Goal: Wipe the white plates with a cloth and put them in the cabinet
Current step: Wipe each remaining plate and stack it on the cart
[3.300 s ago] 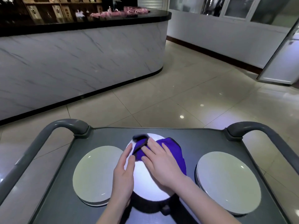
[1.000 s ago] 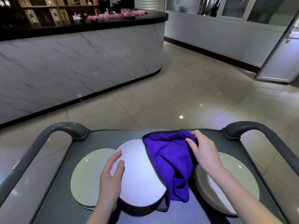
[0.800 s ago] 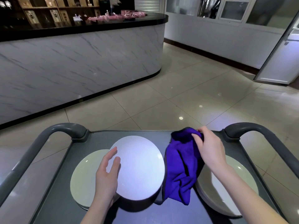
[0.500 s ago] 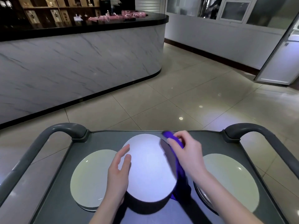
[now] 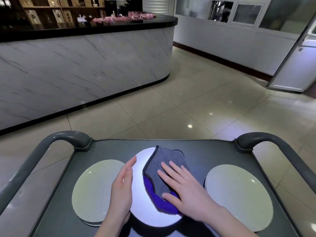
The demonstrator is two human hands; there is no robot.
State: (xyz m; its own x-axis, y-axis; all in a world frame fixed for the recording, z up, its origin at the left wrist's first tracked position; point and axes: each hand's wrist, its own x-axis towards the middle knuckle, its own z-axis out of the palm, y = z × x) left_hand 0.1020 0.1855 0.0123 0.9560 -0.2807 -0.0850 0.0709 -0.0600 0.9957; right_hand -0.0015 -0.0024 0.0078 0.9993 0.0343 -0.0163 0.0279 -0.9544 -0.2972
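A white plate [image 5: 142, 199] lies at the middle of the grey cart top [image 5: 201, 151]. A folded cloth [image 5: 162, 170], grey on one face and purple on the other, lies on the plate's right half. My right hand [image 5: 184, 189] presses flat on the cloth with straight, spread fingers. My left hand [image 5: 122, 190] steadies the plate's left edge, fingers straight. A stack of white plates [image 5: 92, 190] sits to the left, partly under the middle plate. Another stack of white plates [image 5: 237, 195] sits to the right.
The cart has grey curved handles at the far left [image 5: 56, 139] and far right [image 5: 266, 139]. Beyond it is tiled floor [image 5: 171, 108], a marble-fronted counter [image 5: 77, 71] with a black top, and an open white door [image 5: 294, 65] at the right.
My right hand swung the cloth out to the right, then back over the middle plate, and now presses it flat there. My left hand stayed at the plate's left edge.
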